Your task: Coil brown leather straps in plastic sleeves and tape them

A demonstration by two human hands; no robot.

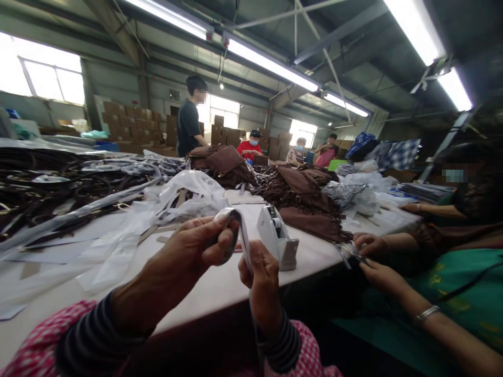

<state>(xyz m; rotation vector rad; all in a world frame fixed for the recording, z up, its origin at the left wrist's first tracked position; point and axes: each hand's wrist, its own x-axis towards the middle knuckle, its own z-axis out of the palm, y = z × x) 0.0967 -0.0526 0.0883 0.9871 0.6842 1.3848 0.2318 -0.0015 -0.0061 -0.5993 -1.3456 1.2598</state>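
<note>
A strap (244,235), wrapped in pale, shiny film, is bent over in a loop in front of me. My left hand (181,262) is closed round the looped part, thumb on top. Just to its right, my right hand (262,285) pinches the hanging length, which runs down below the table edge. Right behind my right hand stands a white tape dispenser (288,254) on the table. Crumpled clear plastic bags (192,188) lie beyond my left hand.
Film-wrapped dark straps (78,183) heap up on the left. Brown fringed bags (302,188) are piled mid-table. At right, a co-worker's hands (373,251) hold something small. Other people stand or sit beyond the table (188,301), before stacked cartons (131,123).
</note>
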